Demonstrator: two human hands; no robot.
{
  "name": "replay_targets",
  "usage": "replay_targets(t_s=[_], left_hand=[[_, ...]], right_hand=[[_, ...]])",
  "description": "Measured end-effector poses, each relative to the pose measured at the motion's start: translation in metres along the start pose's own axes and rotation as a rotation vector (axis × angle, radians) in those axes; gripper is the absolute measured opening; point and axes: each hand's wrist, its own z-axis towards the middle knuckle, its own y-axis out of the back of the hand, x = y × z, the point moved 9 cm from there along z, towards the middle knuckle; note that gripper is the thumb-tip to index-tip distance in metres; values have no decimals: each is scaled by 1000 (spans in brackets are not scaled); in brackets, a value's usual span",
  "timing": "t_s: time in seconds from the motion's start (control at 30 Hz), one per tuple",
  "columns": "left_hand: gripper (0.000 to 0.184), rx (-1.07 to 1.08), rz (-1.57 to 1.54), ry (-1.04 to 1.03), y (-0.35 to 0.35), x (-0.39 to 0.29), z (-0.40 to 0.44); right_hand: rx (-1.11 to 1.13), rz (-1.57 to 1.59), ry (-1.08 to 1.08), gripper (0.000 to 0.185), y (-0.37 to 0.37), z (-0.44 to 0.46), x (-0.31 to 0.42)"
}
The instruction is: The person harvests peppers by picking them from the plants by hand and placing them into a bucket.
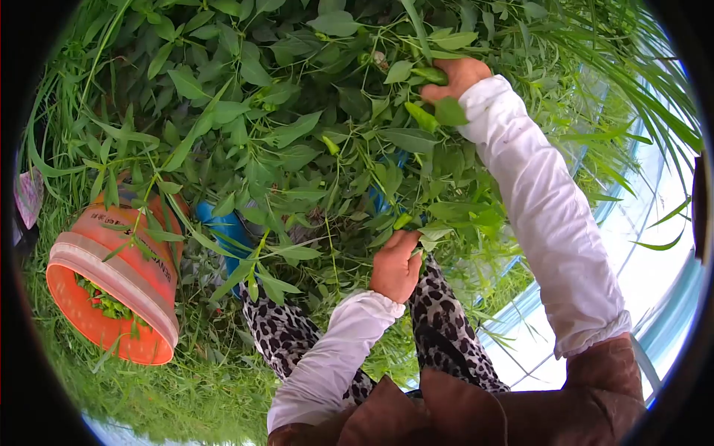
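My right hand (455, 80) reaches into the pepper plants at the top, its fingers closed around a green pepper (430, 74). Just below it hangs another, lighter green pepper (422, 117), beside a broad leaf (451, 111). My left hand (396, 265) is lower down, in front of my knees, with its fingers curled shut. A small green pepper tip (402, 221) shows right at those fingers; leaves hide what they grip. Farther left among the foliage, a small yellow-green pepper (331, 145) hangs apart from both hands.
An orange bucket (111, 253) lies tilted in the grass at left, with green peppers and a bit of red inside. Blue boots (223, 227) stand among the stems. Long grass (639, 82) and pale plastic sheeting (617, 223) border the right side.
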Motion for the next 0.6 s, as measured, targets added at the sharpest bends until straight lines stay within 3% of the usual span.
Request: replay_targets(t_s=[0.1, 0.17, 0.27, 0.3, 0.4, 0.6], left_hand=[[27, 14, -16, -2, -1, 1, 0], [27, 9, -11, 0, 1, -2, 0], [26, 31, -24, 26, -1, 0, 0], [26, 47, -35, 59, -2, 4, -2], [25, 28, 1, 13, 2, -1, -2], [25, 35, -34, 24, 4, 0, -3]], right_hand=[[-170, 123, -32, 50, 14, -25, -16], [-401, 194, 83, 46, 30, -39, -17], [-430, 324, 16, 44, 30, -53, -25], [-303, 677, -79, 43, 13, -50, -44], [-245, 946, -20, 45, 5, -46, -61], [39, 1197, -82, 45, 11, -33, -78]])
